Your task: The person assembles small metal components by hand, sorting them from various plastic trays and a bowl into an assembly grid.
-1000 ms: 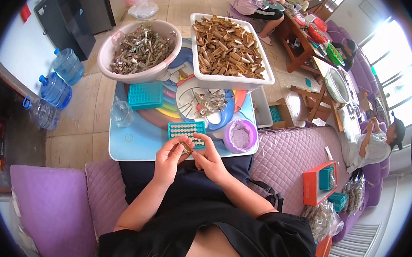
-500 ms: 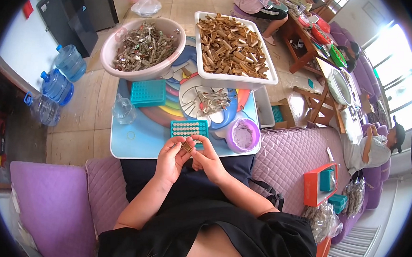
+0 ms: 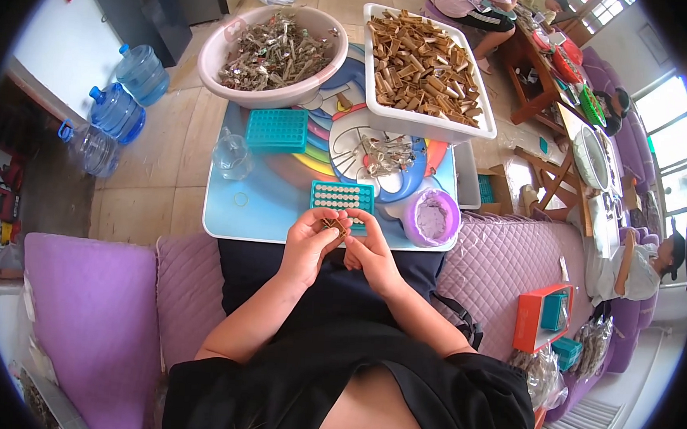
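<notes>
Held close over the near edge of the low table [image 3: 274, 203] is a small brown trough-shaped piece [image 3: 333, 226], its exact kind unclear. My left hand [image 3: 303, 251] pinches it between thumb and fingers. From the other side, my right hand [image 3: 374, 259] grips it with its fingertips, the rest of the fingers curled. Just beyond my fingers, a teal rack [image 3: 366, 189] holds rows of small round whitish pieces; my hands hide its near part. To its right stands a purple-rimmed tub [image 3: 453, 219] lined with pale plastic.
A white bin [image 3: 433, 126] heaped with brown pieces and a pink basin [image 3: 211, 72] of dry tangled bits stand at the table's far side. An empty teal rack [image 3: 278, 131], a clear jug [image 3: 232, 156] and a pile of metal clips [image 3: 385, 156] lie nearer. Other people sit at right.
The view has shifted, so the table and its things sit farther right and higher. The brown piece is still between my two hands, turned slightly.
</notes>
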Tool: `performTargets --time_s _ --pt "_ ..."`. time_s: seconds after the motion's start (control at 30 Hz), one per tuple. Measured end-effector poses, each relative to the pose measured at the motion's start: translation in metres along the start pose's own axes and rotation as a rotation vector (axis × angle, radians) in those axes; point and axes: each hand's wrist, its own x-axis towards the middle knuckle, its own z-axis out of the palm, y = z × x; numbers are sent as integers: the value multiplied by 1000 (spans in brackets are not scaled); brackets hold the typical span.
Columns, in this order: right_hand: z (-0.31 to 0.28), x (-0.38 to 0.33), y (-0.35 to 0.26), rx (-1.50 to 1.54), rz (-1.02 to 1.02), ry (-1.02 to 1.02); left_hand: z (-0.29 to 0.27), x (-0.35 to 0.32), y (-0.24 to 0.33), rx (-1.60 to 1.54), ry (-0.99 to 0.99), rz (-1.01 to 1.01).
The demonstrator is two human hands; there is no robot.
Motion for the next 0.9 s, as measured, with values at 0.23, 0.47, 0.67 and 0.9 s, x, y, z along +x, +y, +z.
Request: performTargets --time_s 0.23,0.47,0.67,0.9 --pt "-2 0 4 -73 0 -1 -2 1 -2 54 24 18" --pt "-7 6 1 -151 72 -81 -25 6 2 262 -128 32" --pt "-46 57 -4 -892 -315 293 -12 5 13 185 -42 19" --pt "-67 87 10 -1184 -263 313 -15 3 12 189 -40 -21"
